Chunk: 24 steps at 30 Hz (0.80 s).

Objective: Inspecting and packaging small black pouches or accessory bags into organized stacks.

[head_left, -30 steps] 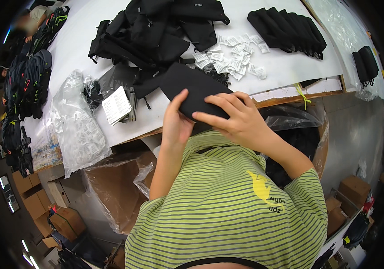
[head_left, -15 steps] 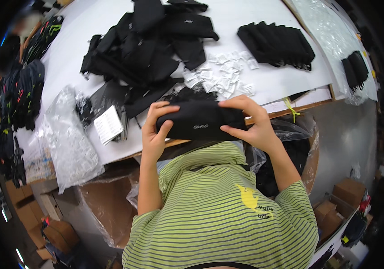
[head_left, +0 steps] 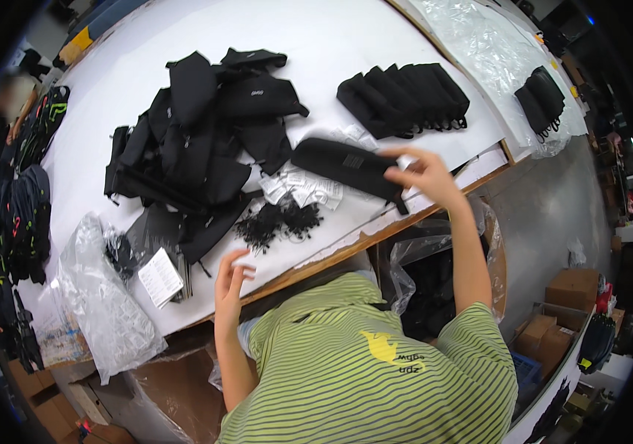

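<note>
A long black fabric pouch hangs over the white table, its right end pinched between the thumb and fingers of my right hand. A small printed patch shows on its upper face. My left hand is by the table's front edge, empty, with its fingers bent and apart. Between the hands lie white paper labels and a heap of small black bits, too small to name. Beyond the held pouch, a row of overlapping black pouches lies with loops toward me. At the left is a loose pile of black pouches.
Clear plastic bagging drapes over the front left, beside a stack of white printed cards. Another pouch stack lies on plastic at the far right. Below the wooden table edge stands a plastic-lined box holding black items.
The pouch has gone from both hands in front of me to my right hand alone, farther forward and right. My left hand has let go and dropped back. The view has shifted.
</note>
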Available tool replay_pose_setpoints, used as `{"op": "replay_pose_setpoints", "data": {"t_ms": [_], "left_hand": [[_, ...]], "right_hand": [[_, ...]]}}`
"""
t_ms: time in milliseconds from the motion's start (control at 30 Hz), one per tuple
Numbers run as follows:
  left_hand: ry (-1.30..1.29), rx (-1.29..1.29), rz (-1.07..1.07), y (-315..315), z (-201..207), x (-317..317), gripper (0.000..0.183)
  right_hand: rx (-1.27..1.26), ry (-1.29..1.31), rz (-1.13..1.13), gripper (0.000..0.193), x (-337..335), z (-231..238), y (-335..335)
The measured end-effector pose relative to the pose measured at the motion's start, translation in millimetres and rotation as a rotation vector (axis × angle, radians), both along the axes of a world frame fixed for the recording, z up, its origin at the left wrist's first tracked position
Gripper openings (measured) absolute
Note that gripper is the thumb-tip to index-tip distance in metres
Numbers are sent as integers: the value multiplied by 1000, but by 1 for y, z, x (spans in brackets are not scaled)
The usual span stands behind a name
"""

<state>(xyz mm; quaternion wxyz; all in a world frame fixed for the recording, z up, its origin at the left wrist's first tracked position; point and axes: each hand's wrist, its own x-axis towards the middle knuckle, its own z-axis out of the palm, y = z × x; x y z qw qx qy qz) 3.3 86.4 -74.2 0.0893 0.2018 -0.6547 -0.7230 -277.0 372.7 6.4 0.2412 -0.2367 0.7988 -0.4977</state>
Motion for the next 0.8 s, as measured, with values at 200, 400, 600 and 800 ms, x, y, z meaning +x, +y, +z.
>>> {"op": "replay_pose_setpoints", "data": {"t_ms": [200, 400, 600, 800], "left_hand": [[-273, 134, -190, 0, -5, 44, 26], [-247, 456, 152, 10, -17, 63, 23], [-213, 483, 287, 37, -27, 73, 21], [-149, -455, 491, -8, 6, 68, 14]], "right_hand": [[221, 976, -798, 40, -156, -3, 107], [603, 1061, -972, 44, -248, -73, 176], [736, 682, -710, 60, -257, -127, 145], [587, 891, -932, 56, -210, -111, 118]]}}
